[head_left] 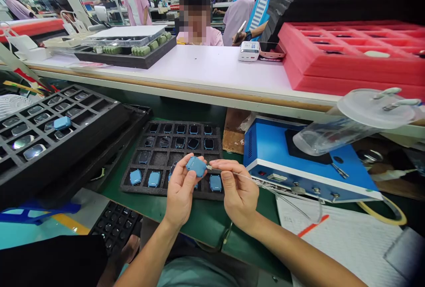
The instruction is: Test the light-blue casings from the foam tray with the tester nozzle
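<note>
My left hand (182,189) grips a small blue watch case (196,166) between thumb and fingers, its plain blue face towards me. In my right hand (239,189) is the pale tip of a thin clear tube (247,174), pinched between thumb and fingers. That tip meets, or nearly meets, the right edge of the case; I cannot tell which. Beneath both hands lies a black foam tray (159,158) with several blue watch cases in its pockets, such as a blue case (154,179) at the front. My hands hide part of its front row.
A blue control box (275,145) stands at right, a clear plastic cylinder (332,128) on top. Stacked black trays (89,123) fill the left. Above runs a white shelf (206,63) bearing a red foam tray (299,66). Paper (352,238) lies lower right. A person (199,35) sits opposite.
</note>
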Available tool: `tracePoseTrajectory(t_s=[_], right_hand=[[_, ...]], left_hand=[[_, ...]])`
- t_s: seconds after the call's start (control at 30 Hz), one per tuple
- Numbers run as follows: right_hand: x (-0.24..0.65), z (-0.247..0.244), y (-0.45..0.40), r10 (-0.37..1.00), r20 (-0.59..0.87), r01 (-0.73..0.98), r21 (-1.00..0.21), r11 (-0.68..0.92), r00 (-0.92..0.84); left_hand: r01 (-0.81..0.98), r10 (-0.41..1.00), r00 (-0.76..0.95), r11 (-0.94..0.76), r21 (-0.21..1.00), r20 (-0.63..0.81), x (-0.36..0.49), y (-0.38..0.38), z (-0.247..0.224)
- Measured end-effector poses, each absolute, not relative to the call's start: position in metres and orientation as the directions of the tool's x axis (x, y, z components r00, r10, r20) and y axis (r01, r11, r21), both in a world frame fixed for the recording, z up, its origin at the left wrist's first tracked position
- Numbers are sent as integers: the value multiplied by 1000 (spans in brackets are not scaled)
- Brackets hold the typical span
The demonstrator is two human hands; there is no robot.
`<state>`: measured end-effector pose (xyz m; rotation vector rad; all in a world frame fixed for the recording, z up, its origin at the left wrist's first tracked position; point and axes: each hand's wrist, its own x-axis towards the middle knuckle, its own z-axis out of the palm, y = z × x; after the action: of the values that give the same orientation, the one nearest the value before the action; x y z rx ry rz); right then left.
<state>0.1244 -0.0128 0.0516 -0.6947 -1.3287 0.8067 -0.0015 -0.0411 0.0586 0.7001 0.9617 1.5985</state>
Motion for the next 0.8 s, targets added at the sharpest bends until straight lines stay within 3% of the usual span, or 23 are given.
tracePoseTrajectory(t_s=[0.13,0.3,0.8], right_hand=[[124,55,-13,835,546,-73,-832,550,70],[124,53,-16,835,548,-8,-836,549,48],[125,53,-23,812,583,-17,-812,583,-18]], left_hand=[[-477,931,-349,-78,876,-107,-2,-41,58],[-601,925,-315,-20,799,-214,0,-43,53],[-364,871,-488,-146,920,-55,12,-52,58]])
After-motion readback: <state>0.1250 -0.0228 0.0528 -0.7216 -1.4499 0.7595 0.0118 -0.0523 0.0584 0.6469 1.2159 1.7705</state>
